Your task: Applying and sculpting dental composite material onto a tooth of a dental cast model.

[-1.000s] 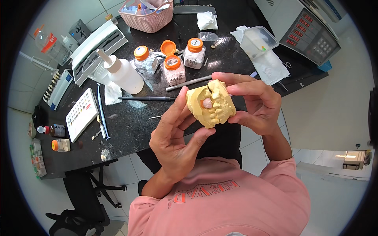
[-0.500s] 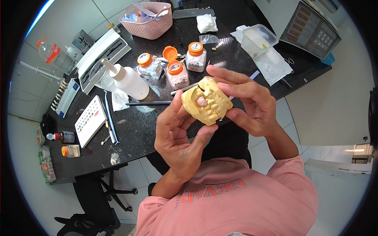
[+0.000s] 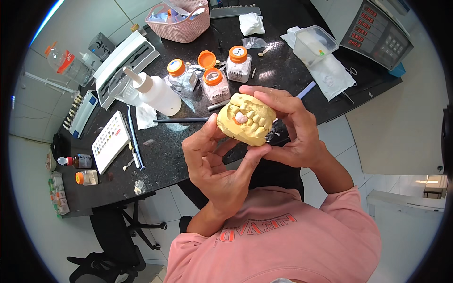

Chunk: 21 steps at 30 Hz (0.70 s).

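Observation:
I hold a yellow dental stone model point(image 3: 252, 129) between both hands, with a small pale pink tooth piece point(image 3: 241, 117) sitting among its teeth beside a patch of orange. My left hand point(image 3: 218, 172) grips the model at its left side and lower edge. My right hand point(image 3: 299, 139) has its fingers wrapped round the upper right. A dark, speckled piece shows at the model's lower right, too small to make out. Just beyond are a black-handled tool point(image 3: 181, 120) and orange-lidded jars point(image 3: 215, 87).
The black worktop point(image 3: 141, 184) also carries a white bottle point(image 3: 160, 99), palette point(image 3: 109, 141), pink basket point(image 3: 177, 26), plastic tub point(image 3: 314, 45) on white cloth and small bottles point(image 3: 82, 161). A machine with a display point(image 3: 373, 30) stands right; an office chair point(image 3: 108, 231) is lower left.
The model has turned and tilted in my hands and sits a little further left. My right hand has moved left, its fingers further round the model.

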Tool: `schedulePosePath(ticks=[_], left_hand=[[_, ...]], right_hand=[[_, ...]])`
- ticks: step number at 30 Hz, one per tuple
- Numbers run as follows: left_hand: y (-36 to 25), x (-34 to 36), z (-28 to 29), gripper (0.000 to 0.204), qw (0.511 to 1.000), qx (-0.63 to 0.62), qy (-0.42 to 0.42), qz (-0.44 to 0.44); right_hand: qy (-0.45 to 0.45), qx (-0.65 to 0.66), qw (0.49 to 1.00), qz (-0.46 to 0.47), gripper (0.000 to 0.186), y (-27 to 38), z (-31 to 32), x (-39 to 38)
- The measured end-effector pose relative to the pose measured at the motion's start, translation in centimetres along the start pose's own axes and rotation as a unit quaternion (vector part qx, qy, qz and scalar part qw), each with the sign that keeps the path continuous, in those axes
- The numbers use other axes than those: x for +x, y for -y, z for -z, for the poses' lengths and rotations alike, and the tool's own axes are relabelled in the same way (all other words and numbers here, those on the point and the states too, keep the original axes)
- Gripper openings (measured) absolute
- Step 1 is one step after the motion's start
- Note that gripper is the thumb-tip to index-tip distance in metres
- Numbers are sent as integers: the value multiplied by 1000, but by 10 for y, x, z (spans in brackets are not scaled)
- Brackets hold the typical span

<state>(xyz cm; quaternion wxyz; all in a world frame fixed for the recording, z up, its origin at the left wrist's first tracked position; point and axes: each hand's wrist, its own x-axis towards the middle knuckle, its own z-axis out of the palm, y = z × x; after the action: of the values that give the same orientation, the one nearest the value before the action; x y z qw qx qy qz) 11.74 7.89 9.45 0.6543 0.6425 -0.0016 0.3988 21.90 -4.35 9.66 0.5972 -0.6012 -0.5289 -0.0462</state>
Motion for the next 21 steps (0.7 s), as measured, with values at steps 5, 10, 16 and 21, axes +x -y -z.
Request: schedulePosePath(ticks=[5, 10, 16, 21], left_hand=[[2, 0, -1, 75, 1000, 4, -1, 22], [2, 0, -1, 75, 1000, 17, 1, 15], [-5, 10, -1, 72, 997, -7, 10, 73], [2, 9, 3, 64, 987, -99, 11, 126]], right_hand=[[-54, -6, 999, 2, 67, -2, -4, -1], [-34, -21, 998, -39, 74, 3, -1, -1], [-52, -53, 994, -86, 70, 8, -4, 2], [23, -152, 987, -35, 71, 16, 9, 15]])
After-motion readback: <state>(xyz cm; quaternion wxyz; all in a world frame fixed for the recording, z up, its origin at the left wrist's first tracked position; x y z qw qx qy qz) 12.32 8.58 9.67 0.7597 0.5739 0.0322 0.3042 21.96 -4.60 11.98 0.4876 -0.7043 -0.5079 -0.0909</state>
